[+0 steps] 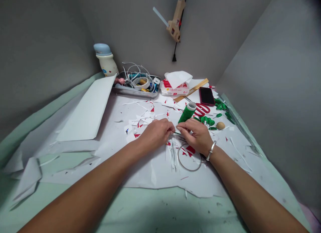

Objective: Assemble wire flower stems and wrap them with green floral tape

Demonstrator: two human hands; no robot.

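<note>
Well, the likeliest trouble sits right at the fingertips. The left hand (156,133) and right hand (194,135) meet over a white paper sheet (155,172). Both grips are narrow, fingers and thumbs pinched on a thin strand (175,133) between them, too fine to tell whether it is wire or something else. If the pinch loosened, the strand could spring free and drop among the red-and-white paper scraps (140,124), where something so thin would be hard to pick out. A careless shift of the right hand could also tip the upright green roll (187,112), which stands just beyond it, or catch the silver bangle (211,150) on the wire ring (190,158) lying beneath that hand.

The left forearm (82,189) and right forearm (247,189) reach in from the bottom corners, angled toward each other, with the elbows out of view. To the right of the hands lie green leaf shapes (208,121), red-handled scissors (202,109) and a dark phone (207,96). Farther back are a steel tray (136,91) holding white cable (137,71) and a tissue pack (175,87), while a hot glue gun (176,20) hangs against the wall above.
</note>
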